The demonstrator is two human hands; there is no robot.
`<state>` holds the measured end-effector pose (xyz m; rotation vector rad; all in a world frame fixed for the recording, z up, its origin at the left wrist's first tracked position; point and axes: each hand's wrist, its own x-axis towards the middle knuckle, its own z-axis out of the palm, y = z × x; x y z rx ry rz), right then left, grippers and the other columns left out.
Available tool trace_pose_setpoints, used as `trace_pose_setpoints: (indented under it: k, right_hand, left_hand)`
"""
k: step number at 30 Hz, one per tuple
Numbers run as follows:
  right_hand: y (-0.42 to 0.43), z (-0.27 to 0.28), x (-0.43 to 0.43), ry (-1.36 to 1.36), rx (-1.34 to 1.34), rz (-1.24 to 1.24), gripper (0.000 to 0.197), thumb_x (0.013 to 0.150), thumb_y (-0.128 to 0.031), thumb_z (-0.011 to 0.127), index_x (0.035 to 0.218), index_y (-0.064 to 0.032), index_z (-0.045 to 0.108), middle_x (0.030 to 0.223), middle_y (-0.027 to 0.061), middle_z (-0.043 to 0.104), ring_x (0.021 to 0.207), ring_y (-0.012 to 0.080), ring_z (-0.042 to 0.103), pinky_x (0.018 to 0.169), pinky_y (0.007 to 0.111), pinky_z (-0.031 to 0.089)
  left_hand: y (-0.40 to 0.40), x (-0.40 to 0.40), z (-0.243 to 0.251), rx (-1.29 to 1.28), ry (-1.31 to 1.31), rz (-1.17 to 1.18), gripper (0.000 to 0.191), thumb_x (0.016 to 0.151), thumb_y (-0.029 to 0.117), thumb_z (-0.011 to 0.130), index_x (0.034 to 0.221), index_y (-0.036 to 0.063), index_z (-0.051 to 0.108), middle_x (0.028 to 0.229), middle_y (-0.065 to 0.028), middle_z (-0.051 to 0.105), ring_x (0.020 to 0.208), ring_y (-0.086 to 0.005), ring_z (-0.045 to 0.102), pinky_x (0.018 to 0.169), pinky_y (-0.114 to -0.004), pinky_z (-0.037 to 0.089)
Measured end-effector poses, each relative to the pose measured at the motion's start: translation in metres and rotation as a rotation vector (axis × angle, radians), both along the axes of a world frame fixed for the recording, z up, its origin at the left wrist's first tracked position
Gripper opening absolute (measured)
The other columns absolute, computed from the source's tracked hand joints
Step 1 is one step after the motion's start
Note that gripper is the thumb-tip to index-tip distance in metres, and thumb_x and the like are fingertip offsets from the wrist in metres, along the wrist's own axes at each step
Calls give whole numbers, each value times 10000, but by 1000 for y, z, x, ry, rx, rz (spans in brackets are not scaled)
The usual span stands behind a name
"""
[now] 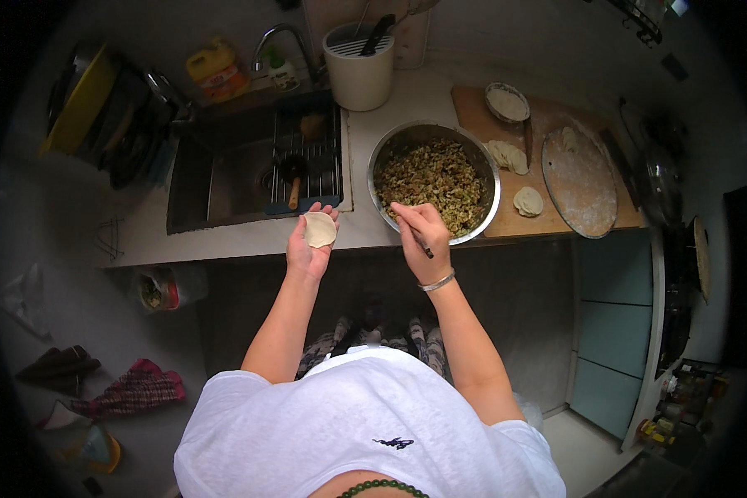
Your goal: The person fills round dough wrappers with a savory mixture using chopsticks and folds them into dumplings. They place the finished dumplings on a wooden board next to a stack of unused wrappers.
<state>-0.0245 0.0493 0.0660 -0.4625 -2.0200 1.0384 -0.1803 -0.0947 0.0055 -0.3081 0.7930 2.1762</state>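
Observation:
On the palm of my left hand [310, 249] lies a round, flat dough wrapper [320, 230], with the fingers partly spread behind it. My right hand [424, 239] grips a thin utensil [424, 246] whose dark end sticks out below the fingers; its other end is hidden. That hand is over the near rim of a steel bowl [494, 205] holding chopped filling [432, 180]. Right of the bowl, a stack of wrappers [528, 202] and an overlapping row of wrappers [507, 156] rest on a wooden board [504, 225].
A floured round tray [579, 187] and a small bowl of flour [507, 103] are on the board. To the left is a sink [233, 180] with a rack and a wooden-handled brush [294, 193]. A cream utensil holder [359, 78] stands behind the steel bowl.

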Motion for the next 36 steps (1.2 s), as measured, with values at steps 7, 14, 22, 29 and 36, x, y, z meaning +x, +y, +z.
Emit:
trace_pose_setpoints:
  k: [7,14,22,29,36]
  right_hand:
    - [0,14,19,-98,-59,-31,175,792,25,586,953,-13,643,743,97,547,579,171,559,542,239,447]
    - [-12,-10,22,140,-54,-155,180,806,35,572,969,2,639,772,83,555,682,140,554,578,220,443]
    - [-18,-36,28,306,-617,-240,197,904,-55,487,1031,54,590,922,99,560,839,167,595,741,284,544]
    - [-23,-12,36,83,-2,-239,195,782,78,563,948,10,640,838,116,609,759,197,585,679,261,468]
    - [-32,-5,29,-19,-62,-104,215,764,63,589,958,-11,645,774,102,571,683,185,570,617,247,447]
  left_hand:
    - [-7,1,0,21,-6,-17,385,969,274,299,1212,4,429,1172,-169,517,1097,-321,508,909,-414,454]
    - [-1,5,2,20,-39,-31,402,971,289,290,1210,2,438,1192,-182,506,1110,-324,494,931,-419,432]
    - [0,4,-1,-14,-33,-57,405,973,291,285,1215,4,436,1198,-176,506,1111,-320,499,935,-417,430]
    - [2,6,-3,-27,-31,-78,407,970,294,295,1222,7,437,1205,-174,505,1121,-319,492,936,-415,427]
    - [12,8,-1,-19,-35,-101,404,969,286,298,1223,4,437,1196,-175,509,1112,-320,497,910,-416,444]
